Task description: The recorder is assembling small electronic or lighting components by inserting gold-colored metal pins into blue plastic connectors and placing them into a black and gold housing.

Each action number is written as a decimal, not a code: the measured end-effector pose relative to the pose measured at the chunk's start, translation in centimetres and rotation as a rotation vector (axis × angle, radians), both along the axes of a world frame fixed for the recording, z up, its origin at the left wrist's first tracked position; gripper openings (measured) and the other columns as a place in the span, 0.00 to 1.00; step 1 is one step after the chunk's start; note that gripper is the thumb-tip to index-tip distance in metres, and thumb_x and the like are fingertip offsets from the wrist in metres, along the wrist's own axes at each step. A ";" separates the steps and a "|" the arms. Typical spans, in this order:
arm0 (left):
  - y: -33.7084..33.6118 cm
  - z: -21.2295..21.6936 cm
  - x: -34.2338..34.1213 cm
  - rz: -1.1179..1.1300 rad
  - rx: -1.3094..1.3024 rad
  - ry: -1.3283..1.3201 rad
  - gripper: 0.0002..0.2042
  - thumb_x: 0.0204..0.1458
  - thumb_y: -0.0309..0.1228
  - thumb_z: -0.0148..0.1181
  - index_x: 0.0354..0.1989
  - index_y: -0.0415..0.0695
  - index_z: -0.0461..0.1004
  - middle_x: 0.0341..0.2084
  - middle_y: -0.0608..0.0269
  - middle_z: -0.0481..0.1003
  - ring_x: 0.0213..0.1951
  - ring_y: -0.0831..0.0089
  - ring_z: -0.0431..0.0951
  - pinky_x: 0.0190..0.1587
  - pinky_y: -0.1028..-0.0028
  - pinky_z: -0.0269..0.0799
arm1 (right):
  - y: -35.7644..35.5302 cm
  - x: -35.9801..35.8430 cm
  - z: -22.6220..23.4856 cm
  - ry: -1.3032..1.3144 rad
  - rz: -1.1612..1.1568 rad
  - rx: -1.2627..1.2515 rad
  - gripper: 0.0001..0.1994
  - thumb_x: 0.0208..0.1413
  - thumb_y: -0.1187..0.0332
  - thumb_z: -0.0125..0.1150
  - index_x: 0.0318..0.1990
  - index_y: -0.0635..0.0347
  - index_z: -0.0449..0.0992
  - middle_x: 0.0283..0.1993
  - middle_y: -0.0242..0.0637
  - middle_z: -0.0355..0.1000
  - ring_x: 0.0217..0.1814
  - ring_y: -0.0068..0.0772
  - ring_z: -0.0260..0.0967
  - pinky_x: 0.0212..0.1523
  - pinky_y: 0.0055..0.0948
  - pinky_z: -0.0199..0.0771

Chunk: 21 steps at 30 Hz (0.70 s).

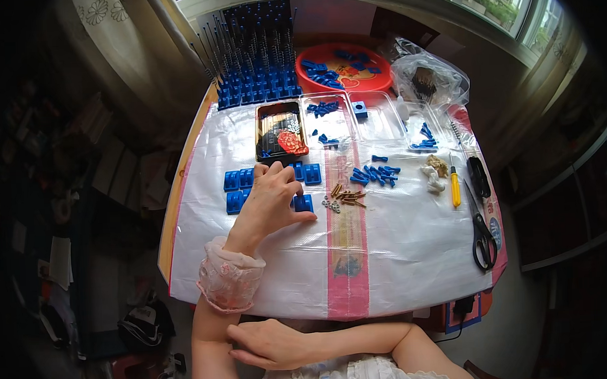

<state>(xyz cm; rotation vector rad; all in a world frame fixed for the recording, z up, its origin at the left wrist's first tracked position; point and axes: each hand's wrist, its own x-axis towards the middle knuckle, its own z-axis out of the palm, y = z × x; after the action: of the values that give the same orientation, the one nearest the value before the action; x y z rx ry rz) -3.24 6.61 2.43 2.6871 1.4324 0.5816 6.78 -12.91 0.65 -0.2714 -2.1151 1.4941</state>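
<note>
My left hand [271,194], its wrist in a pale pink lace cuff, reaches over two rows of small blue plastic blocks. Its thumb and bent index finger lie at either side of one blue block [303,203] at the near right end. The hand hides several middle blocks; others, such as a blue block [232,180] at the left and a blue block [312,174] at the right, show around it. Below the table edge my right hand [273,344] rests against my left forearm, thumb and fingers apart, holding nothing. Nearest the left thumb are small silvery nuts [330,204] and brass pins [348,195].
Beyond are blue pegs [377,174], a black tray [264,133], clear trays [374,112], a red basin [324,51] and a stand of blue parts with upright rods [261,83]. Rightward lie a yellow-handled screwdriver [455,189], black scissors [483,239] and a black-handled tool [477,175].
</note>
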 end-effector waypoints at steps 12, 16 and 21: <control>-3.1 0.0 4.6 -0.354 -0.028 -0.059 0.23 0.38 0.54 0.77 0.30 0.49 0.79 0.34 0.64 0.73 0.46 0.64 0.72 0.51 0.62 0.60 | 4.9 15.0 4.5 -0.114 -0.395 0.442 0.07 0.55 0.74 0.67 0.39 0.60 0.75 0.29 0.37 0.72 0.28 0.39 0.73 0.27 0.37 0.72; -3.7 -0.4 5.8 -0.334 0.014 -0.019 0.25 0.38 0.55 0.76 0.32 0.47 0.79 0.36 0.64 0.72 0.47 0.64 0.72 0.51 0.62 0.60 | 9.7 19.1 5.8 -0.223 -0.692 0.514 0.06 0.52 0.77 0.68 0.35 0.61 0.77 0.25 0.36 0.71 0.25 0.35 0.73 0.25 0.34 0.71; -3.8 -1.5 6.6 -0.303 0.060 -0.081 0.25 0.38 0.55 0.75 0.36 0.47 0.79 0.36 0.64 0.73 0.46 0.65 0.72 0.50 0.63 0.61 | 17.6 23.3 3.1 -0.447 -0.965 0.570 0.05 0.54 0.76 0.67 0.38 0.62 0.78 0.30 0.39 0.74 0.28 0.35 0.74 0.32 0.35 0.73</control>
<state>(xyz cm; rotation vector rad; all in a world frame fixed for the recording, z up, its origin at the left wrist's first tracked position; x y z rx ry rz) 3.37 2.84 0.89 2.8108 0.9762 0.7060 30.05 4.69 3.79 -1.2625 -2.0996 0.2711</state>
